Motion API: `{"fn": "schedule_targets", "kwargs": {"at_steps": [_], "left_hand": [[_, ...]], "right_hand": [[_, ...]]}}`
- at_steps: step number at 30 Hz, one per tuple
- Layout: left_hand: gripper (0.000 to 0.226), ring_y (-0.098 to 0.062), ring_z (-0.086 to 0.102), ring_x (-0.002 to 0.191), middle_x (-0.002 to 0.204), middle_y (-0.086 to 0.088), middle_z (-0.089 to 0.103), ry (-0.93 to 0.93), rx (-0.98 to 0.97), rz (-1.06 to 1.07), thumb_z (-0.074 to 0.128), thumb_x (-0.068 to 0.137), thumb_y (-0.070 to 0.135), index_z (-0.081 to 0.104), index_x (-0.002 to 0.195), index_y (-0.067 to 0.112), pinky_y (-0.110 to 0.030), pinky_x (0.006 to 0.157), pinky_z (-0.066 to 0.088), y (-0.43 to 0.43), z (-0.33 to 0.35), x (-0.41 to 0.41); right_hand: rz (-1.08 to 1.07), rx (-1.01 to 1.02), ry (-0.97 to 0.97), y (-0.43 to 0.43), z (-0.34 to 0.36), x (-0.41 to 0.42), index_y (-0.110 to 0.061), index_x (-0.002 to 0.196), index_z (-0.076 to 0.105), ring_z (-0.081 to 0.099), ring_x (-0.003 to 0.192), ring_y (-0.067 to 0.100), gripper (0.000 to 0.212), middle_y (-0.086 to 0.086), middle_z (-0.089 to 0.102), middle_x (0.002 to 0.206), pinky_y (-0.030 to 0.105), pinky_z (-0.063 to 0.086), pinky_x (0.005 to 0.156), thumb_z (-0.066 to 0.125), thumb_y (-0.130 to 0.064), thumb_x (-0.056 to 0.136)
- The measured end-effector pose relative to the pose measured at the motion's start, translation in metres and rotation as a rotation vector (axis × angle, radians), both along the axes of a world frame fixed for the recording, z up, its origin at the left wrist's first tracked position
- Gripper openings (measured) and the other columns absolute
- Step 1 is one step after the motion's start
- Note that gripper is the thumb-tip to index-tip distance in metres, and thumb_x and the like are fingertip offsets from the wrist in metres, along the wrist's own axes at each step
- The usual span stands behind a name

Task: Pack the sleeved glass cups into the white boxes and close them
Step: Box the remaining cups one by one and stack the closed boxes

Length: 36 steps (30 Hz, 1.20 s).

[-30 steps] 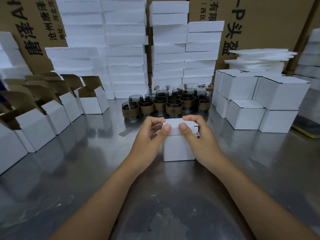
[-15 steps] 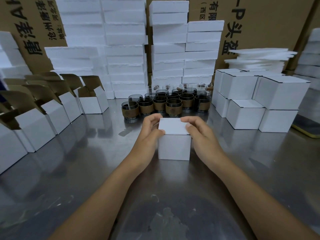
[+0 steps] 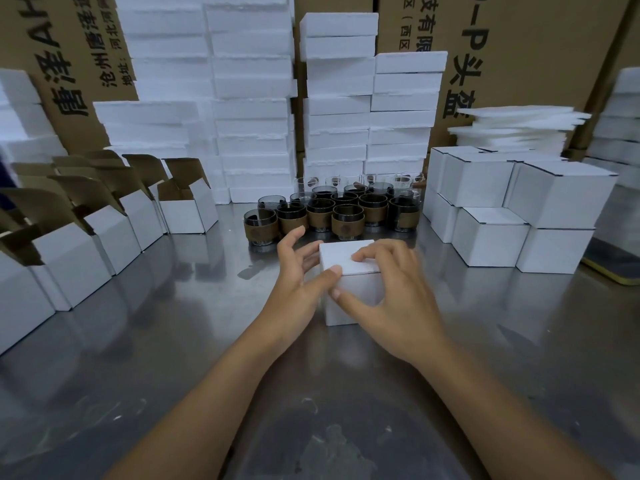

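Looking down through the head view: pressing on the lid of the white box on the steel table, right hand laying nearly straight fingers flat across the top and stretching its thumb along the front face. Resting the left hand at the left side of the white box, thumb touching the front top corner, fingers spread wide and standing clear of the card. Seeing no cup inside, lid looking down.

Judging the risks:
- Leaving the tuck flap half seated and letting the lid spring up on release.
- Pushing unevenly and skidding the white box over the slick metal into the sleeved glass cups crowding just behind it.
- Bearing down too hard and denting the card.

Waiting left of the white box, open boxes; sitting right of it, closed boxes.
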<state>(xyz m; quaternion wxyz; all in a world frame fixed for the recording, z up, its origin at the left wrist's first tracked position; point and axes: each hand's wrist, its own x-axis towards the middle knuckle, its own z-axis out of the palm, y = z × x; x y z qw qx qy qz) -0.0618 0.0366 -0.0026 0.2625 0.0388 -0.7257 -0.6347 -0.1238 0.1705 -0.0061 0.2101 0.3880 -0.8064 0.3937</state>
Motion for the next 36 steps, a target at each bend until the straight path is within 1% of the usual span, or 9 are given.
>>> {"fn": "schedule_targets", "kwargs": {"at_steps": [4,8,10,13,18,25,28,30,36], "left_hand": [[0.066,0.003,0.042,0.121,0.125,0.017,0.042,-0.018,-0.066,0.004,0.064,0.086,0.024,0.019,0.132,0.038,-0.026,0.099,0.039,0.002,-0.001,0.002],[0.072,0.009,0.043,0.116,0.123,0.018,0.043,-0.023,-0.071,0.019,0.061,0.071,0.044,0.021,0.131,0.037,-0.01,0.087,0.041,0.004,0.001,0.004],[0.069,0.014,0.045,0.109,0.124,0.016,0.045,-0.026,-0.055,0.028,0.058,0.073,0.045,0.023,0.132,0.035,0.001,0.077,0.04,0.003,0.001,0.005],[0.056,0.019,0.048,0.103,0.126,0.011,0.048,-0.024,-0.04,0.053,0.055,0.085,0.037,0.027,0.133,0.031,0.002,0.075,0.039,0.001,-0.001,0.005],[0.045,0.011,0.049,0.106,0.125,0.01,0.05,-0.034,-0.029,0.097,0.053,0.092,0.029,0.031,0.131,0.032,-0.01,0.08,0.039,-0.001,-0.001,0.005],[0.039,0.004,0.054,0.107,0.12,0.012,0.051,-0.028,-0.014,0.11,0.053,0.092,0.025,0.036,0.125,0.033,-0.012,0.074,0.042,-0.003,-0.004,0.002],[0.033,0.009,0.054,0.103,0.118,0.014,0.052,-0.027,-0.014,0.113,0.055,0.092,0.025,0.039,0.118,0.038,-0.013,0.073,0.042,-0.005,-0.006,-0.002],[0.032,0.004,0.056,0.104,0.116,0.013,0.053,-0.019,-0.001,0.114,0.056,0.091,0.022,0.041,0.113,0.041,-0.017,0.075,0.044,-0.005,-0.008,-0.004],[0.032,-0.002,0.058,0.104,0.115,0.012,0.056,-0.007,0.017,0.116,0.057,0.09,0.019,0.044,0.114,0.037,-0.021,0.078,0.044,-0.007,-0.011,-0.007]], "right_hand": [[-0.026,-0.028,-0.049,-0.004,-0.003,0.003,-0.023,0.114,0.049,0.039,0.11,0.008,0.06,-0.011,0.034,0.118,0.026,0.043,0.082,0.071,-0.052,0.066],[-0.001,-0.131,-0.171,-0.007,-0.008,0.001,-0.024,0.116,0.042,0.036,0.107,-0.001,0.068,-0.013,0.026,0.118,0.004,0.035,0.075,0.076,-0.05,0.063],[0.0,-0.166,-0.199,-0.006,-0.009,-0.002,-0.028,0.112,0.039,0.035,0.101,-0.006,0.066,-0.013,0.029,0.115,-0.003,0.031,0.074,0.078,-0.048,0.063],[-0.026,-0.204,-0.217,-0.004,-0.011,-0.006,-0.032,0.108,0.036,0.033,0.093,-0.01,0.064,-0.011,0.033,0.113,-0.006,0.027,0.074,0.08,-0.037,0.062],[-0.097,-0.182,-0.292,0.003,-0.002,-0.021,-0.036,0.107,0.037,0.035,0.088,-0.003,0.06,-0.012,0.036,0.112,0.012,0.03,0.063,0.075,-0.027,0.062],[-0.204,-0.213,-0.208,0.04,0.041,-0.059,-0.035,0.106,0.041,0.039,0.09,0.004,0.057,-0.009,0.036,0.11,0.025,0.034,0.075,0.076,-0.027,0.062],[-0.336,-0.052,-0.002,0.059,0.069,-0.082,-0.027,0.11,0.048,0.045,0.09,0.013,0.057,-0.008,0.037,0.111,0.029,0.036,0.073,0.077,-0.035,0.062],[-0.439,0.05,0.114,0.07,0.082,-0.096,-0.019,0.114,0.053,0.052,0.096,0.025,0.059,0.001,0.045,0.118,0.034,0.038,0.081,0.077,-0.04,0.065],[-0.582,0.116,0.138,0.094,0.088,-0.126,-0.015,0.114,0.054,0.049,0.106,0.03,0.058,0.009,0.049,0.122,0.038,0.033,0.097,0.075,-0.047,0.07]]}}
